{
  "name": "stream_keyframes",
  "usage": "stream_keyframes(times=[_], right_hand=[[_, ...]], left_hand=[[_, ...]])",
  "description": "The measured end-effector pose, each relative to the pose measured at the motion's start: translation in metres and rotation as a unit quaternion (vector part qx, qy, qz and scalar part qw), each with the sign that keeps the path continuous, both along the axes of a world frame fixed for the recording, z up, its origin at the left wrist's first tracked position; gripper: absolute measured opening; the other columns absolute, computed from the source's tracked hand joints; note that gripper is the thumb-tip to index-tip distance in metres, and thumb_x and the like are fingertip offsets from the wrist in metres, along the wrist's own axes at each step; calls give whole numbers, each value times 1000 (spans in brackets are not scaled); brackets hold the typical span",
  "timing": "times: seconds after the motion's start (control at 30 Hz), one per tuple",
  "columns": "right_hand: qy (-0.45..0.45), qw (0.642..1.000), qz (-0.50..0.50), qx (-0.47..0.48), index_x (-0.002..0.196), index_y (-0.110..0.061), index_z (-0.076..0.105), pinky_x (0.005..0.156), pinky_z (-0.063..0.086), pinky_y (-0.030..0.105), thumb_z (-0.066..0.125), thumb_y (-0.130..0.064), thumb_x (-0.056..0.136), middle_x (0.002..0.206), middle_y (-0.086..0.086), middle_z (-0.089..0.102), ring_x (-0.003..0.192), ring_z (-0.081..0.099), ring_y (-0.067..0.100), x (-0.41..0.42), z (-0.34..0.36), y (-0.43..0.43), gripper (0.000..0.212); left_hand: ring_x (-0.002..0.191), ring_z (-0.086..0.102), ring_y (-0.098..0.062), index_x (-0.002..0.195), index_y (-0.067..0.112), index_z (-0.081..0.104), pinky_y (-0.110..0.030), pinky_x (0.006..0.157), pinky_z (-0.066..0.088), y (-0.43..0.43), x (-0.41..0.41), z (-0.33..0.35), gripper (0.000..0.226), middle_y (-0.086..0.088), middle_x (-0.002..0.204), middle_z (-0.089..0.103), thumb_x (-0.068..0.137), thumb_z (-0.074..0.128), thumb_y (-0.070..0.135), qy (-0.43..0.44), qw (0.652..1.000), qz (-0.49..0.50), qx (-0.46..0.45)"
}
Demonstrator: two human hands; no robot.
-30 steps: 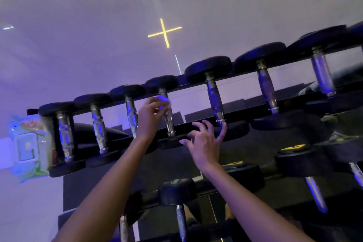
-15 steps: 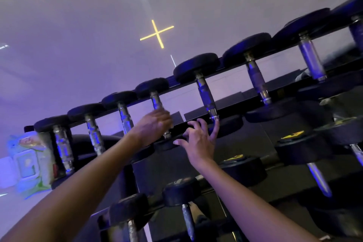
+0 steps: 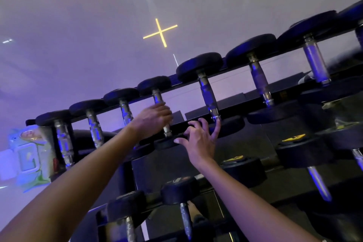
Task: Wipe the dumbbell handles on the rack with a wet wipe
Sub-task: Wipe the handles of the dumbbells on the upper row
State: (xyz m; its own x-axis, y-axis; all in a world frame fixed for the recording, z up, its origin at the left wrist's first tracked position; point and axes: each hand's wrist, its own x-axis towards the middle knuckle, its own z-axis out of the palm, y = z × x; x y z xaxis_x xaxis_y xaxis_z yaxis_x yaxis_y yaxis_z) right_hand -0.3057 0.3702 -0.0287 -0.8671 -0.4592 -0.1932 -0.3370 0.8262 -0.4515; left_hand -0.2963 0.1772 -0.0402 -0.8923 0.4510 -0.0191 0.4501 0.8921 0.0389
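Though blurred, wipes pack (image 3: 29,159) beside rack (image 3: 126,179).

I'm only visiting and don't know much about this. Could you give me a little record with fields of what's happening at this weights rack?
setting: dumbbell rack, tiers of black dumbbells with metal handles, purple lighting
left hand: grips the dumbbell handle fourth from the left on the top row
right hand: fingers spread, resting on the rack's front edge beside the next dumbbell
wet wipe: not visible, possibly hidden inside the left hand
pack: light-coloured, at the rack's left end, probably wipes
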Motion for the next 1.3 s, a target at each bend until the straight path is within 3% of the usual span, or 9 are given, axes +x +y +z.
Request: stream_keyframes(times=[0.13, 0.23, 0.4, 0.5, 0.63, 0.77, 0.93, 1.13, 1.3], right_hand=[[-9, 1000, 7, 20, 103, -24, 68, 104, -23, 40, 59, -52, 81, 134, -12, 49, 139, 21, 12, -1, -1, 0, 36], [-10, 1000, 6, 27, 102, -24, 68, 104, -22, 40, 60, -51, 81, 133, -12, 50, 138, 22, 11, 0, -1, 1, 35], [-6, 1000, 8, 28, 101, -25, 67, 104, -23, 39, 60, -52, 81, 132, -13, 51, 138, 23, 11, 1, 1, 1, 34], [-5, 1000, 6, 26, 99, -24, 68, 105, -22, 39, 61, -51, 80, 131, -13, 52, 137, 24, 11, 1, -1, 2, 34], [-7, 1000, 3, 27, 94, -24, 68, 106, -21, 39, 62, -53, 79, 129, -13, 54, 136, 25, 11, 1, -2, 1, 33], [-1, 1000, 3, 28, 94, -24, 68, 106, -20, 40, 61, -55, 78, 127, -15, 54, 136, 26, 10, 0, -1, -1, 35], [12, 1000, 3, 21, 92, -21, 70, 106, -21, 39, 62, -52, 78, 125, -13, 56, 135, 28, 12, 1, -4, 0, 35], [2, 1000, 5, 16, 94, -22, 69, 106, -20, 38, 62, -50, 79, 129, -14, 54, 137, 25, 10, 1, -1, 2, 32], [-1, 1000, 6, 12, 95, -22, 70, 106, -21, 38, 63, -50, 78, 130, -15, 53, 137, 24, 10, 1, -2, 2, 33]], left_hand=[[105, 63, -28, 101, 6, 68, -39, 101, 42, -10, -7, -2, 31, -11, 107, 68, 91, 44, 21, 93, 987, 131, 14], [117, 58, -29, 117, 5, 64, -43, 103, 43, 7, 34, -17, 37, -12, 122, 63, 91, 43, 22, 49, 995, 85, 27], [105, 64, -27, 106, 10, 70, -37, 88, 53, 0, 20, -6, 26, -7, 112, 68, 81, 63, 8, 61, 986, 133, 84], [94, 63, -27, 96, 8, 72, -29, 78, 50, 1, -5, 6, 15, -6, 105, 67, 83, 65, 5, 81, 903, 361, 220], [79, 61, -20, 89, 11, 64, -30, 70, 47, 41, 25, 1, 7, -4, 93, 62, 88, 63, 17, 38, 780, 520, 348], [70, 58, -12, 82, 12, 63, -13, 64, 41, 59, 44, -3, 6, 0, 75, 63, 83, 69, 14, 29, 672, 600, 433], [70, 51, -20, 96, 11, 59, -34, 69, 43, 17, -8, -12, 10, -13, 74, 58, 92, 51, 7, -12, 495, 602, 627], [79, 61, -20, 105, 5, 64, -38, 83, 51, 32, 22, -14, 23, -11, 90, 67, 98, 42, 6, -140, 491, 600, 616], [51, 58, -10, 71, 7, 61, -29, 65, 44, 18, -13, 5, 41, 1, 53, 65, 89, 30, -14, -104, 439, 596, 664]])
